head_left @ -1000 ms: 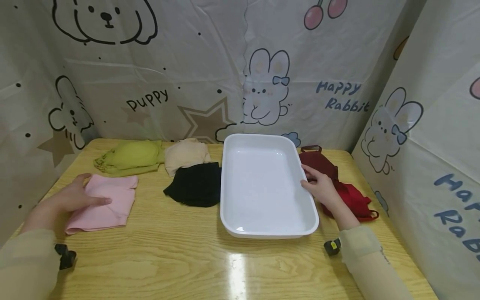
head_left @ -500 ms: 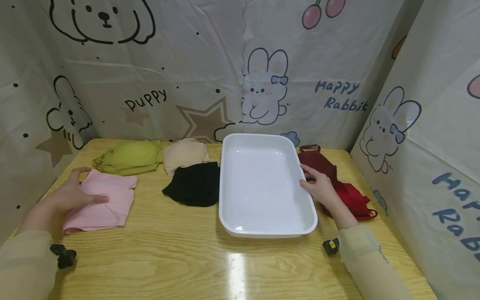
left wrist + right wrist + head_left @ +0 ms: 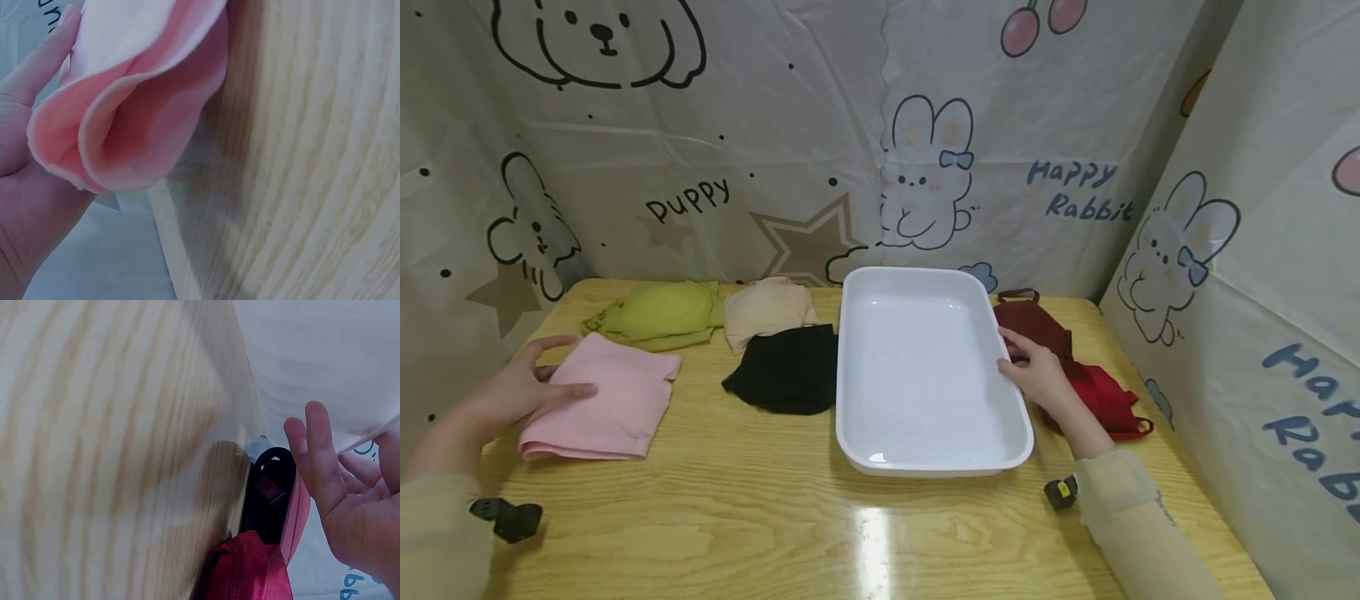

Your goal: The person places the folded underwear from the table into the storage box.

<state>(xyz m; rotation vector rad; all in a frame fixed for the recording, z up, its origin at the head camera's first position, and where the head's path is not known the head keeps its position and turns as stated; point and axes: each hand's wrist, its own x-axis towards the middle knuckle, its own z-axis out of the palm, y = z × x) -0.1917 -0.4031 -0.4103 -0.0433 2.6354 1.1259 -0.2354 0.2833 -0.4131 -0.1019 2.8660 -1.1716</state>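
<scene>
At the table's left side, my left hand [image 3: 512, 392] holds a folded pink garment [image 3: 613, 400], thumb laid over its top and fingers at its far left edge. The left wrist view shows the garment's looped folds [image 3: 131, 134] from the end, tilted up beside the palm. My right hand [image 3: 1037, 375] pinches the right rim of a white rectangular tub [image 3: 925, 375], thumb at the inner edge. Seen from the right wrist, two fingers [image 3: 319, 444] stretch up along the tub's outer wall. No contents show inside the tub.
Left of the tub lie a black garment [image 3: 790, 371], a beige one [image 3: 767, 308] and a yellow-green one [image 3: 662, 312]. To its right are a maroon bra [image 3: 1037, 325] and a bright red strapped garment [image 3: 1097, 396]. A printed curtain [image 3: 820, 125] hangs behind the wooden table [image 3: 737, 517].
My left hand has shifted left and the thumb slid toward the garment's left edge; the garment's far edge has risen. The right hand and tub stay put.
</scene>
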